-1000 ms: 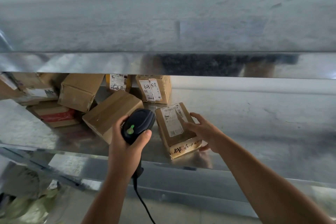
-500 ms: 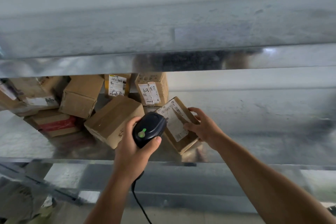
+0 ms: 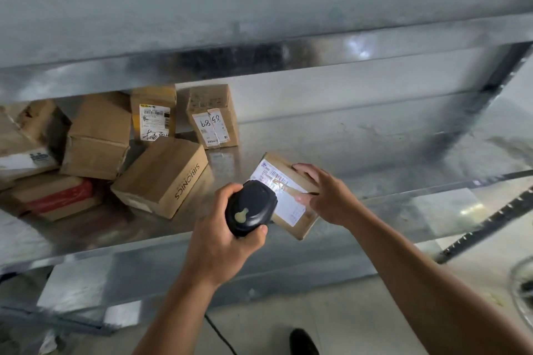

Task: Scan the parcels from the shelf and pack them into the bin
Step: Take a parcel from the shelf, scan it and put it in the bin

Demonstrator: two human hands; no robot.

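Note:
My right hand (image 3: 326,196) grips a small cardboard parcel (image 3: 288,204) with a white shipping label, tilted up off the metal shelf (image 3: 360,153) near its front edge. My left hand (image 3: 222,242) holds a black handheld barcode scanner (image 3: 251,207) with a cable, its head pointing at the label, which is lit by the scanner's light. Several more cardboard parcels lie on the shelf to the left, among them a SIBIONICS box (image 3: 161,179) and a box marked 68 68 (image 3: 212,118).
An upper metal shelf (image 3: 259,60) overhangs the parcels. A dark slotted upright (image 3: 490,222) runs along the right side. A box with red tape (image 3: 54,196) lies at far left. Concrete floor and a dark shoe (image 3: 302,340) show below. No bin is in view.
My right hand has lifted the parcel off the shelf and drawn it toward the front edge, label tilted up. My left hand brought the scanner over the label, which is now lit.

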